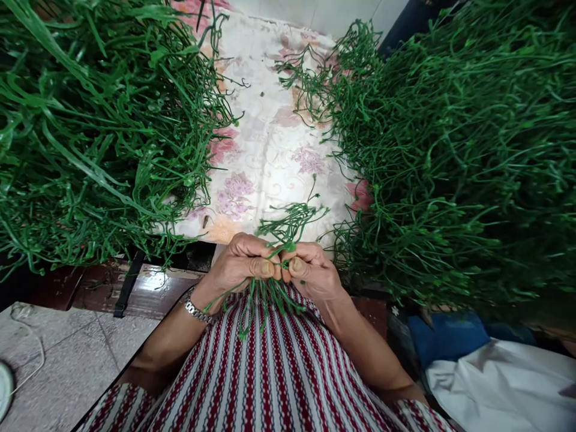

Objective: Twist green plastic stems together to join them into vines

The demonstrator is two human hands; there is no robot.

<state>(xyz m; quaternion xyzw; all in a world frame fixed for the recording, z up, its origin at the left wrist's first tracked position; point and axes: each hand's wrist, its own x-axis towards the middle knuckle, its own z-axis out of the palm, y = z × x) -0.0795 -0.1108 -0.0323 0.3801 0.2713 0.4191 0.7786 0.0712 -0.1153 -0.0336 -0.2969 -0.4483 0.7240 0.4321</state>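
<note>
Both my hands meet in front of my striped garment, at the near edge of the floral cloth. My left hand (245,261), with a metal watch (198,311) on its wrist, is closed on a small bunch of thin green plant stems (292,222). Pressed up beside it, my right hand (312,270) pinches the same bunch between thumb and fingers. Stems fan out above the hands over the cloth, and more hang down below them against the garment. The parts inside my fingers are hidden.
A large heap of green stems (112,132) lies on the left, and another big heap (459,138) on the right. Floral cloth (274,156) shows between them. White fabric (504,381) and a blue thing (445,339) are at lower right; a pale cord (40,348) lies at lower left.
</note>
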